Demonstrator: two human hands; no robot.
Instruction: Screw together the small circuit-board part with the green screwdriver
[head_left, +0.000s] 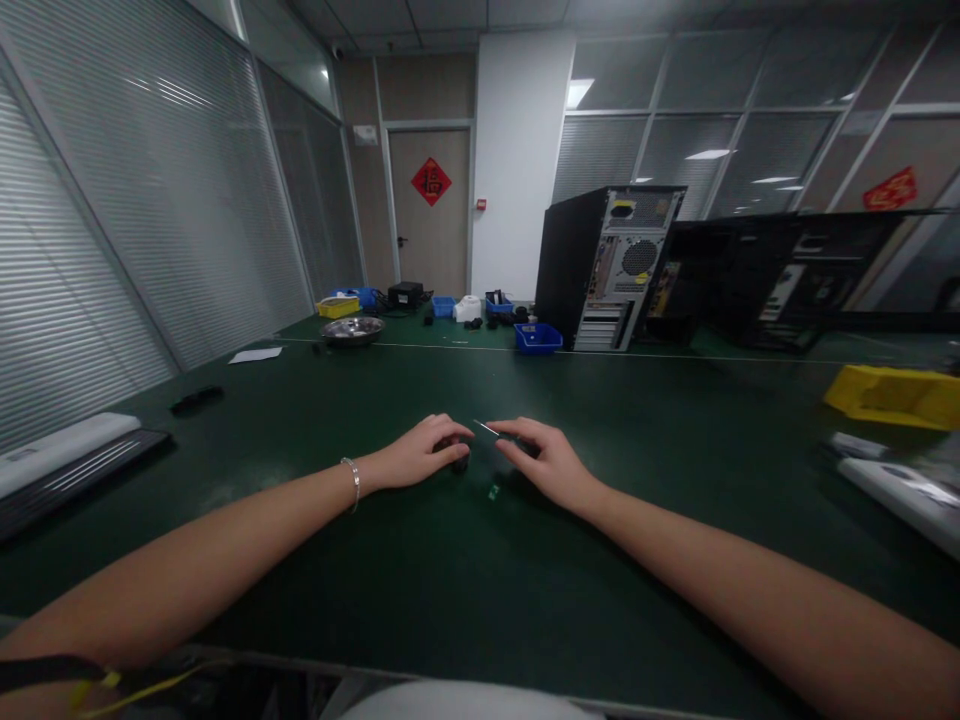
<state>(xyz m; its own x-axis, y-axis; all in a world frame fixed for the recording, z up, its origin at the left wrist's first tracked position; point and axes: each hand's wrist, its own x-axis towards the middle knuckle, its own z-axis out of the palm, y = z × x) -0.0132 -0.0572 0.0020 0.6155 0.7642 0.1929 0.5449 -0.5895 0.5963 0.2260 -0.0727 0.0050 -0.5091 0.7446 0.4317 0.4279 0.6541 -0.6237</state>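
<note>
Thumb and fingers of my left hand [424, 452] are closed around a small dark object [460, 462] close to the green tabletop; its kind is not clear. My right hand [551, 462] grips a screwdriver [486, 428], its thin metal shaft pointing left toward my left hand and its dark handle mostly hidden by the fingers. The shaft tip stays a little apart from the dark object. On the table between and just below the hands lies a tiny green circuit board [493, 492].
Computer towers [630, 270] stand at the back right beside a blue tray [538, 338]. A metal bowl [352, 331] sits back left. Keyboards [82, 475] lie at the left edge, a yellow bin [896, 395] at the right. The table's front edge [300, 665] is near me.
</note>
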